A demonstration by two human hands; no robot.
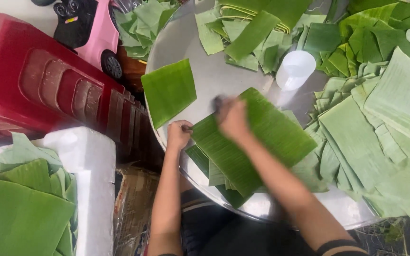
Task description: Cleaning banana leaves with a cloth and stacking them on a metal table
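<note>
Nearest: left hand [179, 134] closed on the near edge of a banana leaf piece [257, 137], pinning it flat on the round metal table [205, 71], while the right hand [233, 118], blurred, presses a small dark object on the leaf's upper part; its grip cannot be told. Beyond: one cut leaf square [168, 91] lying apart, a white plastic cup [294, 69], and leaf scraps [357, 52] heaped across the far and right side.

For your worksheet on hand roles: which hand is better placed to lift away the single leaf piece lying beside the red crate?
Left. The left hand grips the stack's edge just below that leaf piece; the right hand is blurred, busy on top of the stack, farther off.
</note>
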